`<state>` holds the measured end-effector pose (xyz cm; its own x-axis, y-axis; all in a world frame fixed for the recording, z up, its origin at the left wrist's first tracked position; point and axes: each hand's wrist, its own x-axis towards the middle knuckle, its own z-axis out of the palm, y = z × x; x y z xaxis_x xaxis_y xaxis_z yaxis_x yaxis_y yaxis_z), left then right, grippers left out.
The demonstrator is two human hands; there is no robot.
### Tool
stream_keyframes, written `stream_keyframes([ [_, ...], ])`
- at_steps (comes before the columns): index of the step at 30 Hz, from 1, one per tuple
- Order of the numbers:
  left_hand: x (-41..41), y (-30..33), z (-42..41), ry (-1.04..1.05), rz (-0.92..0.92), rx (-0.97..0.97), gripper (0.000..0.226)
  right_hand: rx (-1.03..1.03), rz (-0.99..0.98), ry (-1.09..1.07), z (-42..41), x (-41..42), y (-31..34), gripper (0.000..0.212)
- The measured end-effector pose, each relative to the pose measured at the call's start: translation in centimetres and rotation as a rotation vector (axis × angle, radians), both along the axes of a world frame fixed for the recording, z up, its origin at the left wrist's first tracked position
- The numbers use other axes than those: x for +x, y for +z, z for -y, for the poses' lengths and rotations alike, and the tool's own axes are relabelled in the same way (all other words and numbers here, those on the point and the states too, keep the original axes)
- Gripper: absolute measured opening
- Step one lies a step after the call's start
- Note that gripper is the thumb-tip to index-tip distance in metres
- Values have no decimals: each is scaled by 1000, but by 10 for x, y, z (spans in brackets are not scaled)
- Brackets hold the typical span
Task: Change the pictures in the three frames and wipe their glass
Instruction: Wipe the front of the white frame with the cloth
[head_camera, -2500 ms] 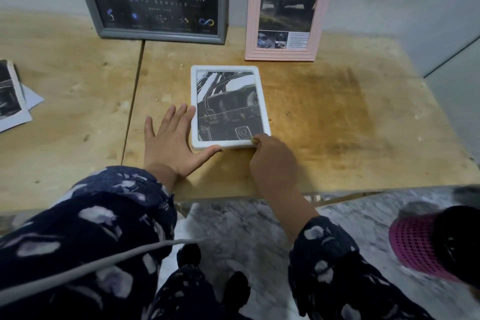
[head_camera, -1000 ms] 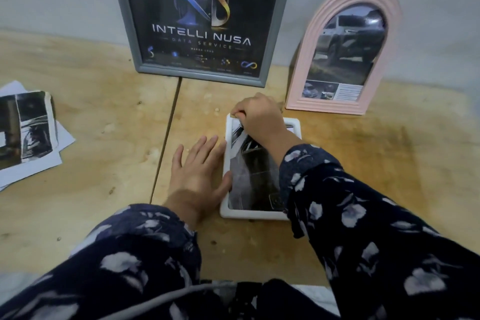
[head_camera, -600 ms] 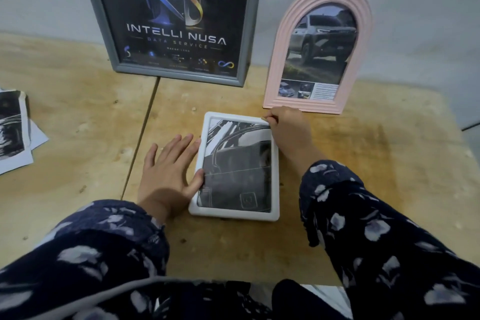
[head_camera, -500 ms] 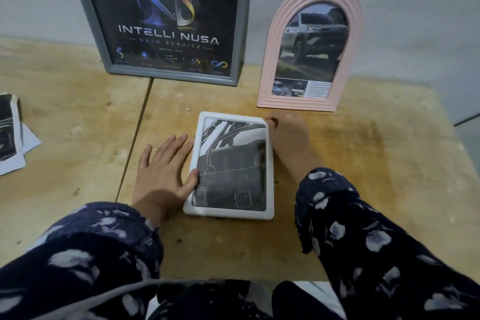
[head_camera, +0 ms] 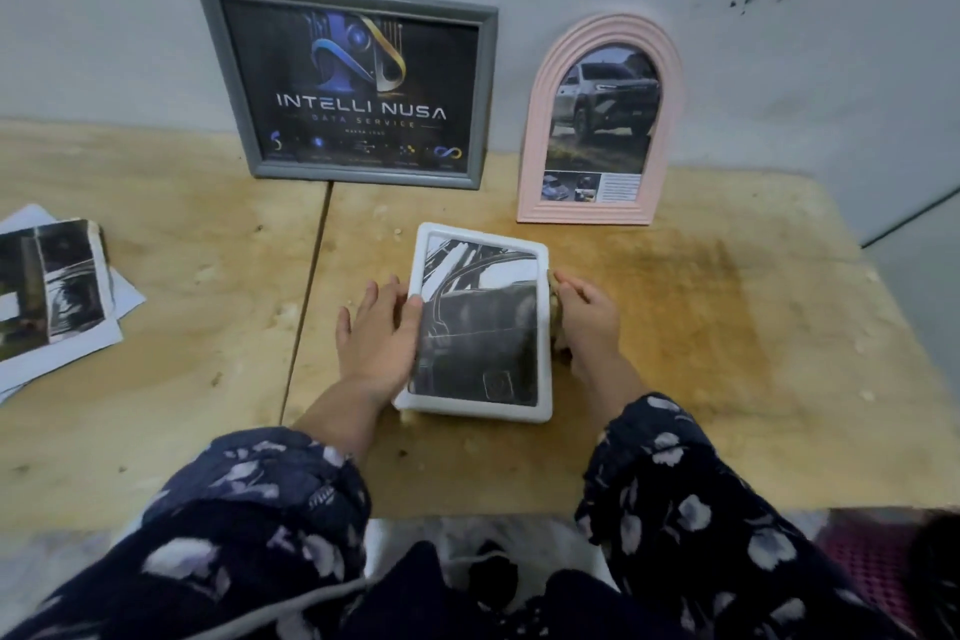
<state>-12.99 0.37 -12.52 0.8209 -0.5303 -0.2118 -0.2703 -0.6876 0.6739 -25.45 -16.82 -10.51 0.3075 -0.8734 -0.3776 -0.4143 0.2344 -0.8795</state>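
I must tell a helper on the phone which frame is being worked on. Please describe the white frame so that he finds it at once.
Start at the wooden table against the grey wall. Two frames stand at the wall: a grey frame and a pink arched frame. The white frame lies flat in front of them, between the left hand and the right hand; it alone is white, rectangular with rounded corners, and holds a black-and-white picture.

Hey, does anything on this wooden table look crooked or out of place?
Yes: the black-and-white picture sits askew inside the flat white rectangular frame, its top edge slanting. Loose prints lie heaped at the table's left.
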Motion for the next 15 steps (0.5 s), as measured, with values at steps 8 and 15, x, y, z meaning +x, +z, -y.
stream_keyframes([
  [8, 66, 42, -65, 532, -224, -521, 31, -7, 169, 306, -63, 108, 51, 23],
  [15, 158, 69, -177, 822, 22, -515, 33, -82, 11, 801, -158, 194, 51, 36],
])
